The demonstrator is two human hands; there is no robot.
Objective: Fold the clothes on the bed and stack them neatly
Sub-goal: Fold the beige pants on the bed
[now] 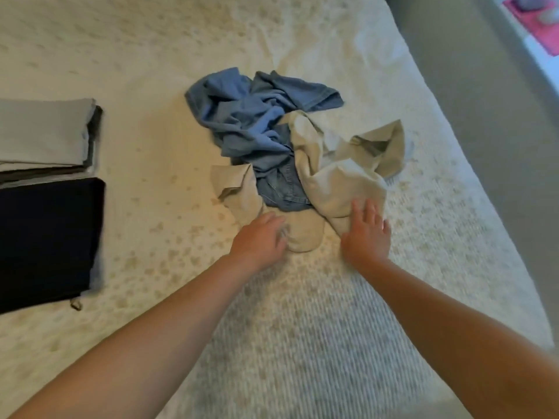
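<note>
A crumpled heap lies mid-bed: a beige garment (338,182) tangled over a blue garment (251,122) and a pair of denim jeans (284,192). My left hand (260,237) rests on the beige garment's near end, its fingers blurred. My right hand (367,234) lies flat with straight fingers on the beige cloth's right fold. At the left edge sit a folded grey stack (45,134) and, nearer, a folded dark navy piece (48,240).
The bed (151,55) has a cream patterned cover with a ribbed part nearer me. Its right edge drops to a grey floor (472,71). A pink object (532,22) lies far right.
</note>
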